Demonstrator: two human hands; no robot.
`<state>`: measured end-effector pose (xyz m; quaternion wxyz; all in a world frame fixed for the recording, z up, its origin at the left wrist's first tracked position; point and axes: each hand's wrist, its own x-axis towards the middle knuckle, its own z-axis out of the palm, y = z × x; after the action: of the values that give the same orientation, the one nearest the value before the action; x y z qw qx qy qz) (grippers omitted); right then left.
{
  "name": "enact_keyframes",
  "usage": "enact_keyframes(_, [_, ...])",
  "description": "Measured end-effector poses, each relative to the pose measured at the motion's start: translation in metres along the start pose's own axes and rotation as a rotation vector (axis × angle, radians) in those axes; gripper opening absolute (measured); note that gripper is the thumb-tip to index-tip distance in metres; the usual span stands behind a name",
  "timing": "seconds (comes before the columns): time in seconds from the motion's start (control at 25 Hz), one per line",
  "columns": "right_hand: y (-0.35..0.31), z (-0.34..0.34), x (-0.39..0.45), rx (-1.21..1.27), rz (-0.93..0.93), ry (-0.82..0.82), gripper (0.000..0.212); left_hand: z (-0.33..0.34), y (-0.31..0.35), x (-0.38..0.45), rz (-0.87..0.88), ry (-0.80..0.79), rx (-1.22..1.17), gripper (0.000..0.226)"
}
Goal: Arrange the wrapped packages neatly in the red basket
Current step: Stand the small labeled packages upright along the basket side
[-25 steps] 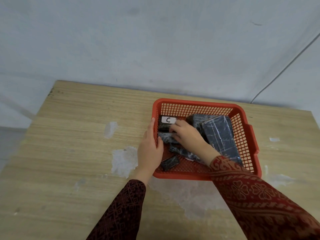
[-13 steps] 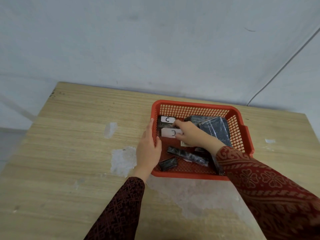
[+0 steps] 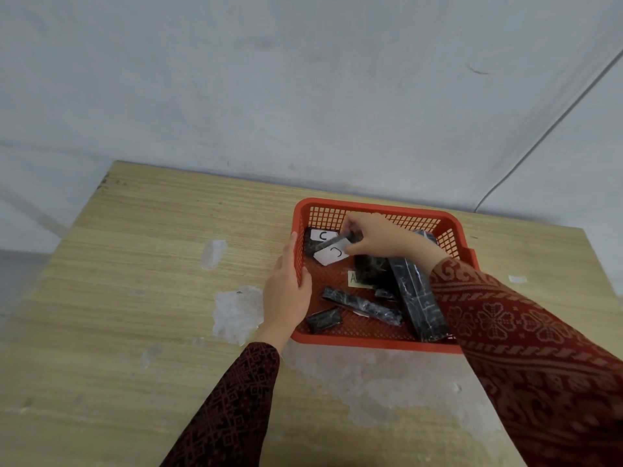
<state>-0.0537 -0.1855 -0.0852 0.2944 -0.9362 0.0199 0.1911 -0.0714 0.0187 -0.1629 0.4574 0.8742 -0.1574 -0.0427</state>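
Observation:
A red mesh basket [image 3: 374,342] sits on the wooden table, holding several black wrapped packages. My left hand [image 3: 286,294] grips the basket's left wall. My right hand [image 3: 381,237] is inside near the far left corner, shut on a small black package with a white label [image 3: 332,253], lifted slightly and tilted. Behind it lies another labelled package [image 3: 320,236]. A long black package [image 3: 421,301] lies along the right side under my forearm. A slim one [image 3: 362,305] and a small one [image 3: 323,320] lie near the front. A yellowish label [image 3: 357,279] shows on the basket floor.
The wooden table [image 3: 135,298] has pale worn patches left of the basket and in front of it. A grey wall stands right behind the table, with a thin cable [image 3: 539,136] running down at the right.
My right hand has drawn back toward the far left corner and picked up the labelled package, uncovering the slim package and the yellowish label. My left hand stays on the basket wall.

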Motion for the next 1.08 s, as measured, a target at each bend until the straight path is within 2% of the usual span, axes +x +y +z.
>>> enact_keyframes(0.2, [-0.019,-0.035,0.015,0.107,-0.042,0.119,0.012,0.000,0.000,0.000,-0.011,-0.001,-0.007,0.068])
enact_keyframes(0.32, [-0.018,-0.032,0.023,0.168,-0.038,0.067,0.019,-0.001,0.001,0.000,-0.007,-0.006,-0.011,0.067])
enact_keyframes(0.44, [-0.011,-0.003,0.028,0.092,0.013,0.000,0.028,-0.001,0.000,0.000,-0.002,-0.002,-0.010,0.067])
enact_keyframes(0.52, [-0.006,0.024,0.030,0.051,0.031,0.000,0.026,-0.001,0.000,0.000,-0.002,0.002,-0.009,0.067])
enact_keyframes(0.6, [-0.003,0.048,0.030,0.023,0.019,0.051,0.025,-0.001,0.000,0.000,-0.004,0.004,-0.010,0.068])
enact_keyframes(0.76, [0.002,0.085,0.021,0.029,0.024,0.255,0.035,0.000,-0.001,0.002,-0.020,-0.006,-0.022,0.070])
enact_keyframes(0.84, [0.005,0.094,0.013,-0.055,-0.001,0.301,0.037,-0.001,-0.001,0.002,-0.029,-0.011,-0.035,0.069])
enact_keyframes(1.08, [0.022,0.093,-0.007,-0.265,-0.118,0.237,0.031,-0.001,0.000,0.002,-0.032,-0.012,-0.040,0.068])
